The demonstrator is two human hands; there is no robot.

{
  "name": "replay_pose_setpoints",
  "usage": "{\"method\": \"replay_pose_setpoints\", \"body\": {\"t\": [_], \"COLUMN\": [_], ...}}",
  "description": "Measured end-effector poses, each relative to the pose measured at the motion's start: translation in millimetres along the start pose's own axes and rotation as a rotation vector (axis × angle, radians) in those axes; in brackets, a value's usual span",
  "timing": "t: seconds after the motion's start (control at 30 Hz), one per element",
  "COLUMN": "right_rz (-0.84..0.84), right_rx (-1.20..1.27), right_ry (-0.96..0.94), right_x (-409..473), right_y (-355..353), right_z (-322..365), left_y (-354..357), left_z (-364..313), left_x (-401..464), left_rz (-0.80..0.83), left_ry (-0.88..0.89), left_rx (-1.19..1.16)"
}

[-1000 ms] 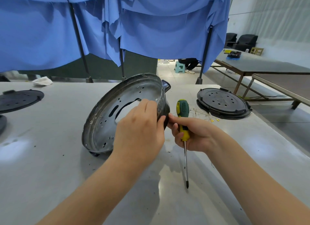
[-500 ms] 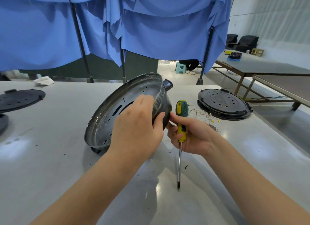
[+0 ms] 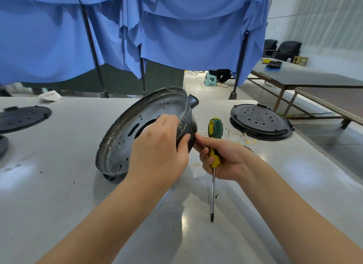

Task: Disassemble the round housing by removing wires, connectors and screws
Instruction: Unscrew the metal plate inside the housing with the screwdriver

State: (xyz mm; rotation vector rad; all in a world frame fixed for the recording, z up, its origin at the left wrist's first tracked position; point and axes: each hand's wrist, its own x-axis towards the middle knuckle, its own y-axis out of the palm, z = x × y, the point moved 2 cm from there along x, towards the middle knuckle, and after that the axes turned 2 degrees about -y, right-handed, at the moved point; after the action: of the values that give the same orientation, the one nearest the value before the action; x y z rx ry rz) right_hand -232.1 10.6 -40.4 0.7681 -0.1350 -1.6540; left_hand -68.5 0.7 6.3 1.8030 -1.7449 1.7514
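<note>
left hand (image 3: 157, 151) grips tilted housing (image 3: 137, 130); right hand (image 3: 222, 159) grips screwdriver (image 3: 214, 145).

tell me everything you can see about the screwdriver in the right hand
The screwdriver with the green and yellow handle has a thin bare metal shaft. It stands nearly upright, handle up, tip down close to the grey table. The right hand grips the yellow part of its handle, just right of the tilted dark round metal housing.

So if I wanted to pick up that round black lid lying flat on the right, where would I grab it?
Probably by the rim of the black lid, coming from its near side. It lies flat and is wide and thin, so only the edge offers a pinch; the loose wires lie to its left.
</note>
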Motion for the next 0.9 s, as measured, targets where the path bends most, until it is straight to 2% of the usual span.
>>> {"method": "replay_pose_setpoints", "body": {"t": [0.53, 0.63, 0.77, 0.9], "right_rz": [0.131, 0.083, -0.102, -0.093], "right_rx": [0.087, -0.003, -0.202, -0.152], "right_ry": [0.048, 0.023, -0.123, -0.235], "right_x": [0.6, -0.8, -5.8, -31.4], "right_y": [-0.5, -3.3, -10.4, -14.3], "right_z": [-3.7, 0.1, 20.9, 53.5], "left_y": [-4.1, -3.8, 0.5, 8.4], "left_z": [0.7, 1.5, 0.9, -5.2], "left_x": [3.7, 4.2, 2.1, -5.3], "left_rz": [0.015, 0.034, 0.198, 0.474], "left_ry": [0.006, 0.004, 0.049, 0.145], "left_rx": [-0.027, -0.020, -0.008, 0.049]}}
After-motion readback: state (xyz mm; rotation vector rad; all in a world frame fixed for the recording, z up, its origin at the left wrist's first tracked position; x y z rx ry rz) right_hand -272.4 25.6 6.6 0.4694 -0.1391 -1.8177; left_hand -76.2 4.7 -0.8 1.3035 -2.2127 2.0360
